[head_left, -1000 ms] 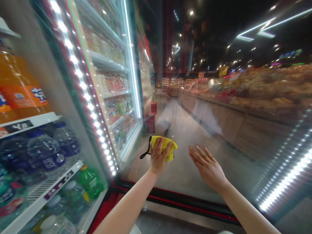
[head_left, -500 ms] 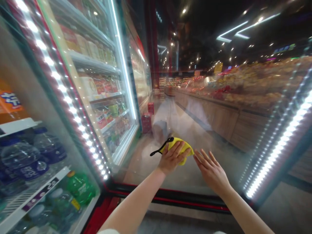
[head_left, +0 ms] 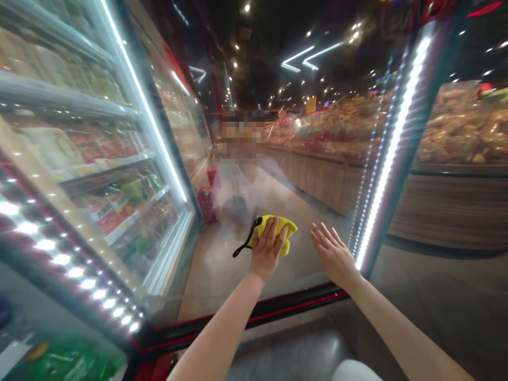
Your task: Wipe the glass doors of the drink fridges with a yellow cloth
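Pressing yellow cleaning cloth [head_left: 292, 228] against glass door [head_left: 297, 272] beneath left hand [head_left: 265, 254], now farther from released right hand [head_left: 336, 259] (flat and empty). Covering a different patch of glass.

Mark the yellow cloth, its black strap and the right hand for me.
Yellow cloth [head_left: 291, 228]: head view, on its uncovered corner beside the fingers.
Black strap [head_left: 257, 221]: head view, on its upper end.
Right hand [head_left: 335, 256]: head view, on the back.

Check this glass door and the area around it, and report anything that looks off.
Only the glass door looks slightly off: cloudy in patches around the yellow cloth under the left hand, though reflections may add to that. Nothing visibly spilled or broken.
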`<act>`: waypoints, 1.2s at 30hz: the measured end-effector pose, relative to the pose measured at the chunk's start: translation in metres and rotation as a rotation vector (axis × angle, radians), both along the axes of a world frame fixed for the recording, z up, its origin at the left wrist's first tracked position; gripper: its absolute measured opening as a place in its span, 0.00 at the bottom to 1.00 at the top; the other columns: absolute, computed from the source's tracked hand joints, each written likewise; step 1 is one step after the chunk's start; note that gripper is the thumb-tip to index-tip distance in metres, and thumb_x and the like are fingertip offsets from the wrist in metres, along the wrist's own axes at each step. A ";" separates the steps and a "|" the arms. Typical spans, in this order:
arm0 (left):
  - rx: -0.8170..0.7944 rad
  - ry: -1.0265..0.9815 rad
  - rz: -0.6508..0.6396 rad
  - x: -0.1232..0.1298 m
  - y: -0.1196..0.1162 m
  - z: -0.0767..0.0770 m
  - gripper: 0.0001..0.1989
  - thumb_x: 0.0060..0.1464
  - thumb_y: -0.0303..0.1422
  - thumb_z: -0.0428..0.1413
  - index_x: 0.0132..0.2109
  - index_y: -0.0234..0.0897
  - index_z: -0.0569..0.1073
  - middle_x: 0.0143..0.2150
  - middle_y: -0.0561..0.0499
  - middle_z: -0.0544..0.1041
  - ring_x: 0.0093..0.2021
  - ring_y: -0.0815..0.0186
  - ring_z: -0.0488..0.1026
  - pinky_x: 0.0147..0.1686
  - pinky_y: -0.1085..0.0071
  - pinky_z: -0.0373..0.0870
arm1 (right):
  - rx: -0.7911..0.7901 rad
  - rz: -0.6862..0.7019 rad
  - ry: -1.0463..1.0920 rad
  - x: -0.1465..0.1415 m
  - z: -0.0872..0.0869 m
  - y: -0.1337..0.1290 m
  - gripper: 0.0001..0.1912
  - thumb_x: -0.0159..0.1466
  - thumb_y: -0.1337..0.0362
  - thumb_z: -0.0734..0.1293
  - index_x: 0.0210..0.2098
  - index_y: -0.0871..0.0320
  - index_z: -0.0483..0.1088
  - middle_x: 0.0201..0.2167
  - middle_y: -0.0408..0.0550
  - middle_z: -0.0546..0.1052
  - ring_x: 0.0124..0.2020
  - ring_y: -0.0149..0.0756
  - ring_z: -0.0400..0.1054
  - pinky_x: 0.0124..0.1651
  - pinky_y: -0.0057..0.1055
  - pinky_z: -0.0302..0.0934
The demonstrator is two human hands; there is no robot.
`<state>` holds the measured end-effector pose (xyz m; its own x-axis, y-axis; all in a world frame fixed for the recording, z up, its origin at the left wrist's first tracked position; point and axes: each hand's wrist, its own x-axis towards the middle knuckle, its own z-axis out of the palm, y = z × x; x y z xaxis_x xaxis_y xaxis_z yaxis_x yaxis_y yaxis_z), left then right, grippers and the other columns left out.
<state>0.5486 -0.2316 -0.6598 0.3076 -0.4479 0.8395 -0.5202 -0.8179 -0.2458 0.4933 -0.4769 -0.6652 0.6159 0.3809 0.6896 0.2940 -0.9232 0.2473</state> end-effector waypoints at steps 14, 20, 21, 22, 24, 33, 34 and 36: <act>0.043 -0.017 -0.062 0.033 -0.023 0.023 0.31 0.59 0.26 0.61 0.68 0.43 0.70 0.74 0.37 0.63 0.77 0.50 0.53 0.74 0.41 0.48 | 0.361 -0.069 -0.085 0.037 0.007 0.022 0.40 0.67 0.77 0.57 0.77 0.56 0.49 0.74 0.55 0.60 0.77 0.49 0.45 0.72 0.58 0.56; 0.268 -0.065 -0.032 0.042 -0.017 0.005 0.40 0.61 0.28 0.61 0.75 0.52 0.56 0.78 0.43 0.55 0.77 0.55 0.54 0.75 0.47 0.50 | 0.474 0.041 -0.131 0.050 -0.010 0.007 0.41 0.69 0.78 0.55 0.78 0.52 0.43 0.74 0.55 0.60 0.77 0.50 0.42 0.71 0.60 0.59; 0.212 -0.074 0.001 0.046 -0.027 0.010 0.42 0.60 0.28 0.62 0.75 0.54 0.55 0.78 0.42 0.52 0.77 0.51 0.52 0.74 0.45 0.51 | 0.485 0.057 -0.144 0.051 -0.011 0.001 0.41 0.69 0.77 0.55 0.78 0.51 0.42 0.74 0.55 0.60 0.77 0.50 0.43 0.70 0.61 0.59; 0.144 -0.075 0.035 0.050 -0.041 0.015 0.43 0.59 0.27 0.62 0.75 0.55 0.55 0.79 0.41 0.48 0.78 0.47 0.50 0.73 0.41 0.52 | 0.494 0.072 -0.157 0.053 -0.012 -0.005 0.41 0.69 0.77 0.55 0.78 0.50 0.41 0.74 0.54 0.60 0.77 0.51 0.43 0.70 0.61 0.59; 0.021 -0.071 0.091 0.058 -0.071 0.019 0.45 0.57 0.25 0.64 0.75 0.58 0.55 0.80 0.42 0.43 0.78 0.40 0.44 0.71 0.36 0.53 | 0.505 0.099 -0.179 0.056 -0.012 -0.020 0.41 0.70 0.76 0.56 0.78 0.49 0.41 0.75 0.54 0.57 0.77 0.52 0.44 0.70 0.61 0.60; 0.263 -0.195 0.028 0.059 -0.101 -0.018 0.31 0.64 0.30 0.58 0.71 0.57 0.65 0.73 0.53 0.66 0.78 0.55 0.47 0.77 0.49 0.35 | 0.578 0.154 -0.134 0.074 -0.032 -0.065 0.38 0.71 0.74 0.56 0.77 0.50 0.46 0.73 0.55 0.63 0.76 0.54 0.48 0.69 0.60 0.62; 0.251 -0.196 0.033 0.062 -0.108 -0.011 0.31 0.65 0.30 0.58 0.71 0.56 0.65 0.73 0.52 0.67 0.78 0.55 0.50 0.77 0.48 0.35 | 0.580 0.154 -0.129 0.075 -0.036 -0.066 0.39 0.71 0.75 0.56 0.78 0.49 0.45 0.72 0.55 0.64 0.75 0.54 0.49 0.69 0.60 0.62; 0.191 -0.193 0.049 0.072 -0.128 0.007 0.31 0.65 0.31 0.58 0.71 0.55 0.64 0.73 0.48 0.66 0.77 0.53 0.54 0.77 0.46 0.35 | 0.585 0.137 -0.131 0.077 -0.042 -0.068 0.40 0.70 0.76 0.55 0.78 0.49 0.44 0.71 0.55 0.65 0.75 0.54 0.50 0.69 0.59 0.63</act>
